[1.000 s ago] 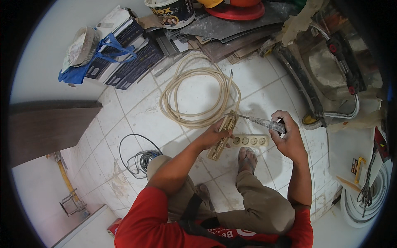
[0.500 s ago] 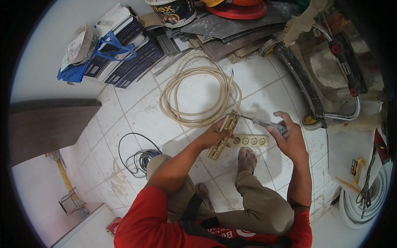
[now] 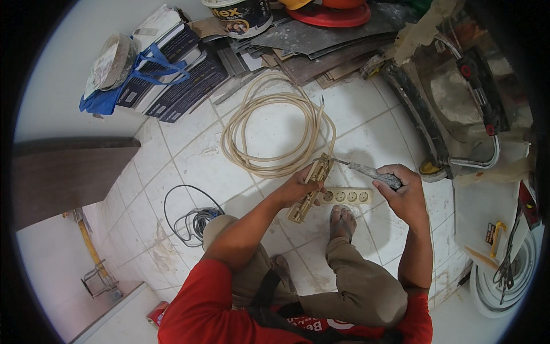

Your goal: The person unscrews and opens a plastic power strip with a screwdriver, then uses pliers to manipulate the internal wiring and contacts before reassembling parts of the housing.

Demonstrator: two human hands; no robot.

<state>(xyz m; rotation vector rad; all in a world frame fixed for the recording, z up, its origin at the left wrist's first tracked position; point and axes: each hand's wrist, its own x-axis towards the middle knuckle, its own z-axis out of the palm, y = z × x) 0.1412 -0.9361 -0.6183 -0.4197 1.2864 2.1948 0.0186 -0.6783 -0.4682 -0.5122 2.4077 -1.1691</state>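
Note:
My left hand (image 3: pixel 299 188) is closed around the opened base of a power strip (image 3: pixel 299 211), a long cream shell with its inner metal parts showing. The end of a coiled beige cable (image 3: pixel 229 140) leads to the base's far end. In my right hand (image 3: pixel 405 194) is a screwdriver (image 3: pixel 372 172) with a grey, dusty handle, gripped by its rear end. Its blade points left and meets the far end of the base. The socket cover (image 3: pixel 348 195), cream with several round outlets, lies on the floor just beyond my foot.
A thin dark cable coil (image 3: pixel 200 222) lies by my left knee. Stacked boxes (image 3: pixel 186 77), a paint bucket (image 3: pixel 238 17) and flat panels (image 3: pixel 338 34) line the far side. At right stand a dusty wheeled frame (image 3: pixel 415 109) and a white hose coil (image 3: pixel 504 286).
My right hand has closed its fingers around the screwdriver handle, where they were spread before. The screwdriver has shifted slightly to the right. My left hand and the base stay nearly still.

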